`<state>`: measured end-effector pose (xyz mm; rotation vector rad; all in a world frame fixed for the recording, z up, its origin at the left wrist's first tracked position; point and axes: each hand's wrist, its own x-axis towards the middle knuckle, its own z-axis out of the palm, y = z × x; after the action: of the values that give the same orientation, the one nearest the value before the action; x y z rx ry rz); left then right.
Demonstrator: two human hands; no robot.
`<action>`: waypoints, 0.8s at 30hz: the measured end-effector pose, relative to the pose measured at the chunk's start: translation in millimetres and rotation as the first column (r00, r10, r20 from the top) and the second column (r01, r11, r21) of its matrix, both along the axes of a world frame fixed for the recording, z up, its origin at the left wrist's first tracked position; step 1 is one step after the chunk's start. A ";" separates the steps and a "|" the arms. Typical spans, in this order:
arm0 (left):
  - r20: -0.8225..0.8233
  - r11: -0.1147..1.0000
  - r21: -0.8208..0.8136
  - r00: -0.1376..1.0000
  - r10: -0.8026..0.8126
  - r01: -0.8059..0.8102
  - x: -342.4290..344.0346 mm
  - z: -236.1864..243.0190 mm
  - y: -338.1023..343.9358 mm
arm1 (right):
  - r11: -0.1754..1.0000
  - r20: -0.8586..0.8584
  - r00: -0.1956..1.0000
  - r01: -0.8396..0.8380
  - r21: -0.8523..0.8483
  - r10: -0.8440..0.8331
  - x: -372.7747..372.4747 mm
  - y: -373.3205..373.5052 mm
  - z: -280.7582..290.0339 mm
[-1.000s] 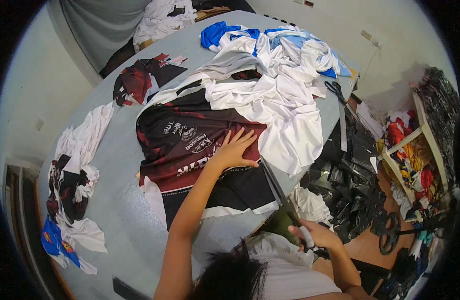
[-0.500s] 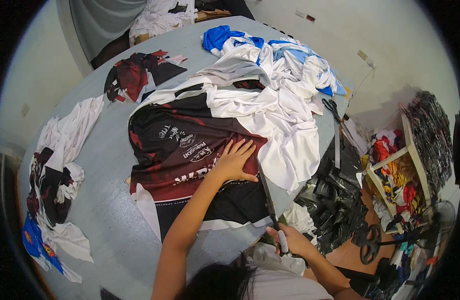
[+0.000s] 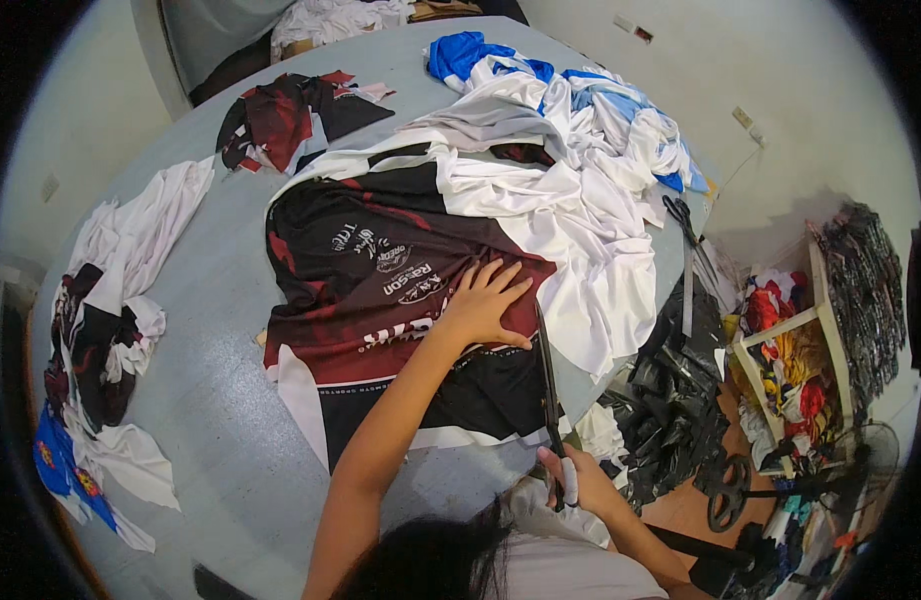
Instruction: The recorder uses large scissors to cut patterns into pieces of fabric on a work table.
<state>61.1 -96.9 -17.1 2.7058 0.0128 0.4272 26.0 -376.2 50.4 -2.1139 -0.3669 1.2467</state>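
At the far left of your bench (image 3: 210,400) lies one heap of cut fabric pieces (image 3: 100,340) in white, black, red and blue, judged to be work already finished. Toward the back sits a second, smaller pile of red and black pieces (image 3: 280,115).

In the middle, the black and red printed fabric (image 3: 380,290) is spread flat in front of you, reaching the bench's near right edge. Your left hand (image 3: 485,300) lies open on it, palm down, fingers spread, pressing the cloth still near its right side.

Just right of that hand, a long dark straight tool (image 3: 546,385) runs along the fabric's right edge; whether it is a blade or a ruler cannot be told. Your right hand (image 3: 570,480) is closed around its near end, at the bench's edge. The cut looks only begun, since the panel is still whole.

Behind and to the right, one big heap of white and blue fabric (image 3: 570,170) waits, seemingly untouched. One pair of scissors (image 3: 680,215) lies at the bench's right edge, and black scraps (image 3: 670,400) are piled on the floor below.
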 end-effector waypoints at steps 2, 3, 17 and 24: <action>0.014 0.999 0.027 1.000 0.017 -0.017 -0.1 -0.6 0.0 | 1.000 0.016 1.000 -0.014 0.021 0.013 -0.6 0.6 1.5; 0.018 0.999 0.044 1.000 0.023 -0.024 -0.2 -0.9 0.2 | 1.000 0.003 1.000 0.004 -0.003 -0.004 -0.6 1.0 2.2; -0.120 0.999 0.006 0.992 0.032 -0.032 -3.4 8.1 12.0 | 0.992 -0.092 0.996 -0.003 0.124 0.015 3.6 3.9 9.9; -0.140 0.994 0.086 0.987 0.083 -0.072 -5.6 9.6 10.9 | 0.991 -0.004 0.993 -0.121 0.049 0.122 16.3 29.6 24.9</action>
<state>55.4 -85.9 -7.5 2.8171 0.1445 0.2601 42.3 -346.6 75.3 -2.0717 -0.5245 1.3005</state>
